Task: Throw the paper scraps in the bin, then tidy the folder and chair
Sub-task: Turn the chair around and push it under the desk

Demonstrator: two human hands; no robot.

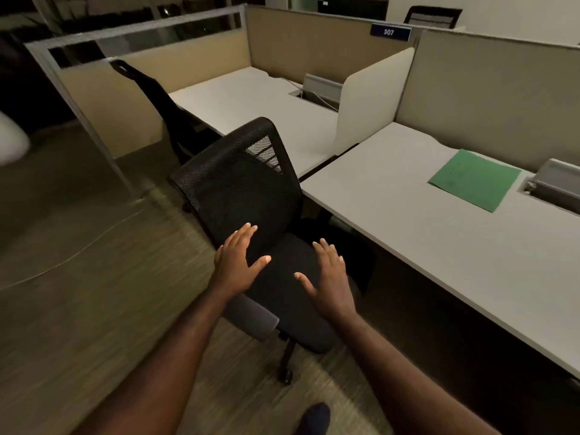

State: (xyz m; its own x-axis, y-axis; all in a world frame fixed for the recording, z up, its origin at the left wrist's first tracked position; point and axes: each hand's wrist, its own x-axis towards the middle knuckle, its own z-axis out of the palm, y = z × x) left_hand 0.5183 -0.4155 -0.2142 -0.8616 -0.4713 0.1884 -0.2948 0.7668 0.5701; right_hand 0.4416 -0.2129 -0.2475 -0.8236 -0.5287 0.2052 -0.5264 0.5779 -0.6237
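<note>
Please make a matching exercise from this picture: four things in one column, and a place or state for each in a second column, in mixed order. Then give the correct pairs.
Things
1. green folder
2. black mesh chair
3. left hand
4. blue sign with 307

Places or states
A. on top of a partition
B. open, over the chair's seat
C. flat on the white desk
D. on the carpet, beside the desk

Pairs: 1-C, 2-D, 3-B, 4-A
</note>
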